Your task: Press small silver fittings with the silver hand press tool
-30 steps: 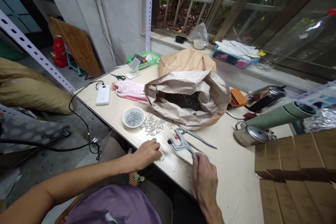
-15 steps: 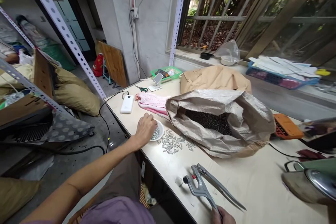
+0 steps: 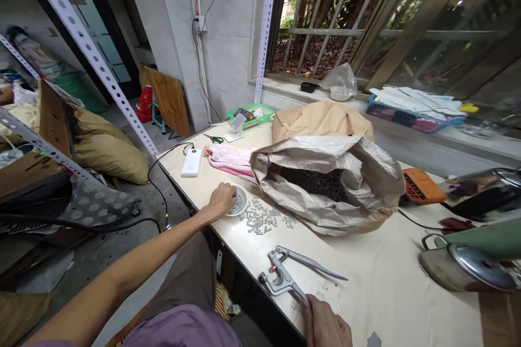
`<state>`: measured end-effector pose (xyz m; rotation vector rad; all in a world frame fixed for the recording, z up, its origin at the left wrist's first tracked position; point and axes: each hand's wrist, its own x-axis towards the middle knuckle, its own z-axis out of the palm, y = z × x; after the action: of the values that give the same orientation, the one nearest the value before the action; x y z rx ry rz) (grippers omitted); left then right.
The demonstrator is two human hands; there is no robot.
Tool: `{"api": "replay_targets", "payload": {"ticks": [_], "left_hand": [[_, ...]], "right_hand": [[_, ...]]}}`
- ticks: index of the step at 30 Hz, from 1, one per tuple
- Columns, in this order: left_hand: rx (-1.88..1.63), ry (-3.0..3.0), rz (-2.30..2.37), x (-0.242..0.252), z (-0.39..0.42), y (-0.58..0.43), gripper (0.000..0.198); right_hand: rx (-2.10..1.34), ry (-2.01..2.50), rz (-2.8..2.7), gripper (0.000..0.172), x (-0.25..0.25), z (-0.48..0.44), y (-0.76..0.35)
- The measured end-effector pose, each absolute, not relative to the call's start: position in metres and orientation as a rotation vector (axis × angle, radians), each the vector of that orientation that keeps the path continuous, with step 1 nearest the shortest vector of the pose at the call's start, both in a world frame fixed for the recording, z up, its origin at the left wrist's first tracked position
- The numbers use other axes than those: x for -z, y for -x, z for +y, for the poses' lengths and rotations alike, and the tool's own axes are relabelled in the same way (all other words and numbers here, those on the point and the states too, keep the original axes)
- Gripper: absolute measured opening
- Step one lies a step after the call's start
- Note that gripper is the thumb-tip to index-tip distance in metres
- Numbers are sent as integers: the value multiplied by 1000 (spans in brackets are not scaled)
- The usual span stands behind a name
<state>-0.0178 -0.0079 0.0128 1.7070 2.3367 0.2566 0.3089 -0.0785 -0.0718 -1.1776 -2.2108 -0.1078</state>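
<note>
To the left of the white bowl [image 3: 245, 194], a white power bank [image 3: 191, 162] is lying on the surface [image 3: 386, 265], a dark cable running from its far end. Green-handled scissors [image 3: 214, 139] are lying beyond the bowl, slightly to its left. The left hand [image 3: 223, 198] is covering the bowl's left rim, its fingers bending down inside; its grip is curling inward, but the bowl side of the fingers is hiding from view, so I cannot tell whether it is holding anything. Small metal pieces [image 3: 237, 205] are filling the bowl. A pink cloth [image 3: 231, 161] is lying just beyond it. Loose metal pins [image 3: 262, 217] are spreading just right of the bowl. Nearer the wearer than the bowl, and to its right, a grey hand tool [image 3: 284, 284] is resting, its two handles standing wide apart. A sack [image 3: 374, 179] is gaping to the bowl's right, showing dark pieces inside. Below right of the bowl, the right hand [image 3: 329, 324] is wrapping its grip closed around the tool's nearer handle. A metal mug [image 3: 464, 268] is standing far right of the bowl.
</note>
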Motion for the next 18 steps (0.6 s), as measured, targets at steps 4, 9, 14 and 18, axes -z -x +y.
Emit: {"api": "replay_targets", "payload": {"ticks": [4,9,14,18], "left_hand": [[-393,-1743,2300,-18,-17,17,19],[-819,-1506,1768,-11,-40,-21,11],[-705,-1184,1443,15,-64,-65,19],[-594,-1180,1430,30,-68,-77,26]], "right_hand": [[76,1179,-2349,25,60,-75,-314],[141,1310,-2356,27,45,-73,-310],[113,1374,-2378,28,42,-74,-304],[103,1391,-2384,26,45,-77,-300]]}}
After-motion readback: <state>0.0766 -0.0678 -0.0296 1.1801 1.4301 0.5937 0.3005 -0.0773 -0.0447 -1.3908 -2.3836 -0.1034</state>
